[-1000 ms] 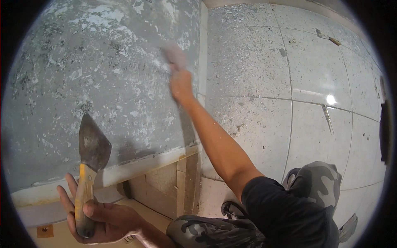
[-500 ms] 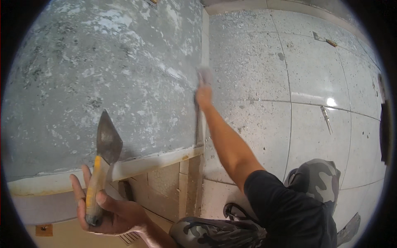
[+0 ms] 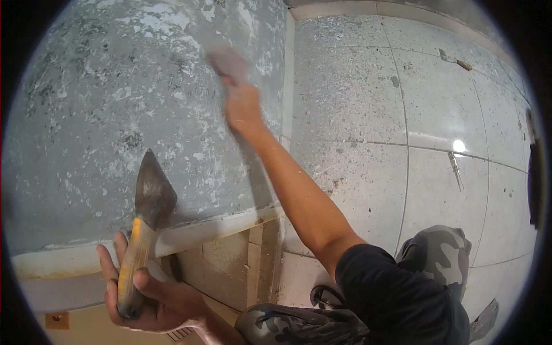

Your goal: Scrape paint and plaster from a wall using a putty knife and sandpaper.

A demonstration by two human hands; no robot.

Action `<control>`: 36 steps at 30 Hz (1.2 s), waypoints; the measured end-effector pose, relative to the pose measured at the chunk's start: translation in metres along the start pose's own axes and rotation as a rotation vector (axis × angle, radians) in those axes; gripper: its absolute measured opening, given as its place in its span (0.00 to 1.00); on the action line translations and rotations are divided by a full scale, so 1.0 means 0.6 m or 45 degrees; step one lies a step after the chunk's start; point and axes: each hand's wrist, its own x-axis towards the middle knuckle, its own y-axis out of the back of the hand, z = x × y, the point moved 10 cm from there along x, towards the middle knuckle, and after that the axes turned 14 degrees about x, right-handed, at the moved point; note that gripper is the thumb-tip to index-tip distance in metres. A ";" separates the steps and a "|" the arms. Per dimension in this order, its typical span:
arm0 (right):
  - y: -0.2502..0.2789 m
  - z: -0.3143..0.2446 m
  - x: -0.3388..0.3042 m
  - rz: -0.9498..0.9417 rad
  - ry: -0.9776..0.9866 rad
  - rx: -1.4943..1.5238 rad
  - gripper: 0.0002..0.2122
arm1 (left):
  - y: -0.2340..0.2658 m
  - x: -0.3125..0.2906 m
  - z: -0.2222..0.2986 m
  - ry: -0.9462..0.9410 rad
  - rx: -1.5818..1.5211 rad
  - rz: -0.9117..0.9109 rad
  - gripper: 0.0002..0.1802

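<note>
My right hand [image 3: 244,106] is closed around a scraper [image 3: 231,64] whose broad, brownish-grey flat blade is smeared by motion. It reaches over the grey wall [image 3: 190,144], which is mottled with white patches and dark specks; whether the blade touches it I cannot tell. Lower left, my left hand [image 3: 167,302] cradles a pointing trowel [image 3: 155,192] by its worn yellow and tan handle. The thumb and lower fingers grip the handle, while two fingertips stick up beside it. The trowel's dark pointed blade aims upward, in front of the wall.
Pale floor tiles [image 3: 368,195] on the right are strewn with chips and dust. Another scraper [image 3: 456,59] lies at the far right, and a slim metal tool [image 3: 455,170] is nearer. A whitish ledge [image 3: 195,237] borders the wall's bottom edge. My camouflage-clad knees are at the lower edge.
My right hand and the scraper have swung left and slightly up, from the wall's right-hand corner edge onto its surface. The left hand with the trowel has hardly moved.
</note>
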 end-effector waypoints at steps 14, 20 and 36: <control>-0.036 -0.067 -0.019 0.027 0.094 0.151 0.14 | 0.013 0.000 0.007 -0.037 0.012 -0.049 0.17; 0.118 0.185 -0.090 0.174 -0.450 -0.473 0.16 | 0.003 0.000 0.014 -0.055 -0.017 -0.052 0.18; 0.098 0.139 -0.108 0.130 -0.220 -0.303 0.17 | 0.004 0.007 0.034 -0.066 0.043 -0.044 0.15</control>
